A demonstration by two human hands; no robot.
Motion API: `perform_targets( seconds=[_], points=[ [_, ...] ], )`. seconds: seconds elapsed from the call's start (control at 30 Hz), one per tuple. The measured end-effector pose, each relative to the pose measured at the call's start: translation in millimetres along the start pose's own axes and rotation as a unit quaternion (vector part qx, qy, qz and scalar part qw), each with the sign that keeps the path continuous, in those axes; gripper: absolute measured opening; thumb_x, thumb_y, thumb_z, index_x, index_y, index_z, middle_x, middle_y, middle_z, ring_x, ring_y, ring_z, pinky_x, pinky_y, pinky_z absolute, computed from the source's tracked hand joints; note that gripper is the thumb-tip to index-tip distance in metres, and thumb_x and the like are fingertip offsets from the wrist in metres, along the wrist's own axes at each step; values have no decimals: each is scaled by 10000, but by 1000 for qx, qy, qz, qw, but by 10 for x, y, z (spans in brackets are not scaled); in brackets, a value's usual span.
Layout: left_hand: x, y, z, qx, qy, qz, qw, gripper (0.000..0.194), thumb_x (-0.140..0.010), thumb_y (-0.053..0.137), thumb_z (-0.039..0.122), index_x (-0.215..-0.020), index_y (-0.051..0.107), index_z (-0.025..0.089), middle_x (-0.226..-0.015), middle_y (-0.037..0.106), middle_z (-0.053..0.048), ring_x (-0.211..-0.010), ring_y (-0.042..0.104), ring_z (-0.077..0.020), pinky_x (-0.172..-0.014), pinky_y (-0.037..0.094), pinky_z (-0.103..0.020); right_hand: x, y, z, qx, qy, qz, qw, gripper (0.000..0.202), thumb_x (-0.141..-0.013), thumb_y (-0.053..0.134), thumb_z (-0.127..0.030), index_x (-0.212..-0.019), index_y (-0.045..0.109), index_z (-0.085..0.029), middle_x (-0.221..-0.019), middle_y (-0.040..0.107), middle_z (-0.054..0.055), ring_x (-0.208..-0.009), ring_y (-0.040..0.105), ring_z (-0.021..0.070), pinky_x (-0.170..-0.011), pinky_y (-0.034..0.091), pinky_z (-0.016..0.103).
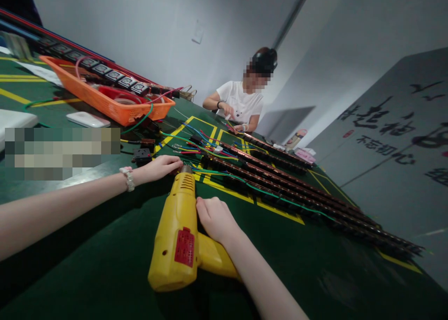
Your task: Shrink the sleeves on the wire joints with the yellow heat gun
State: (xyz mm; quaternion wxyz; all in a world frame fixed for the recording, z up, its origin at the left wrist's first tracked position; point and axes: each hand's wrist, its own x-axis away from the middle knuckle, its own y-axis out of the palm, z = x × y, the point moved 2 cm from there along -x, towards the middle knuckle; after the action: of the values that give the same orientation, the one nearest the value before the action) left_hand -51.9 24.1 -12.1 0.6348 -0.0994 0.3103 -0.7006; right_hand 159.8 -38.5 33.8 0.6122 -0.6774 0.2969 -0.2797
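My right hand [217,219] is closed against the handle side of a yellow heat gun [175,217], its thumb side touching the barrel. The curled fingertips are hidden. The gun's metal nozzle [186,169] points away from me, toward a bundle of thin coloured wires [210,172]. Just left of the nozzle, my left hand [159,167] pinches the wire ends, mostly hidden behind its fingers. Long dark strips with copper-coloured bars [280,194] run from the wires to the right. One green wire [266,189] lies along the nearest strip.
An orange basket [129,112] holds wires and red parts; a row of black square modules [101,69] lies across it. A black switch-like block [142,156] is left of my left hand. A white mouse-shaped object [87,119] lies farther left. Across the table [315,268] another person [241,98] handles wires.
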Motion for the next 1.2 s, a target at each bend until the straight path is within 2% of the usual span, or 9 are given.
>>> perform_targets(
  seconds=[0.2,0.6,0.8,0.97,1.07,1.2],
  points=[
    [-1,-7,-8,-16,1,6,1000,369,-827,345,470,-689,484,158,-636,464,15,-596,426,-110,-546,334,-212,-15,-9,-29,-8,-11,3,1000,522,-938,159,-309,-741,625,-179,-705,644,60,-632,570,156,-535,233,262],
    [35,-27,44,-68,15,-5,998,370,-814,370,471,-698,535,161,-628,539,8,-601,476,-119,-574,343,-219,32,20,62,-18,2,-18,1000,540,-953,140,-333,-775,622,-167,-718,632,56,-645,564,144,-550,247,259],
    [34,-32,23,-57,14,-6,998,360,-826,363,452,-685,521,160,-633,557,4,-622,511,-123,-602,363,-218,182,-14,294,-63,44,-1,997,511,-945,168,-333,-709,587,-160,-625,582,38,-565,507,119,-524,240,243],
    [42,-29,26,-64,14,-10,998,363,-832,354,445,-690,525,159,-639,559,0,-622,512,-123,-602,358,-219,379,-56,606,-88,130,18,987,481,-929,203,-337,-607,516,-166,-566,530,24,-489,440,108,-501,223,244],
    [41,-30,25,-63,14,-14,998,360,-835,348,442,-692,519,159,-642,560,1,-619,508,-119,-600,356,-219,503,-79,777,-99,174,39,979,469,-923,210,-344,-580,481,-174,-569,524,22,-508,447,117,-516,244,241],
    [39,-27,7,-56,20,-17,998,346,-837,341,425,-683,505,163,-645,548,2,-623,501,-120,-608,363,-225,630,-85,909,-105,199,55,973,478,-917,197,-367,-576,476,-181,-581,534,31,-529,467,132,-525,272,246]
  ],
)
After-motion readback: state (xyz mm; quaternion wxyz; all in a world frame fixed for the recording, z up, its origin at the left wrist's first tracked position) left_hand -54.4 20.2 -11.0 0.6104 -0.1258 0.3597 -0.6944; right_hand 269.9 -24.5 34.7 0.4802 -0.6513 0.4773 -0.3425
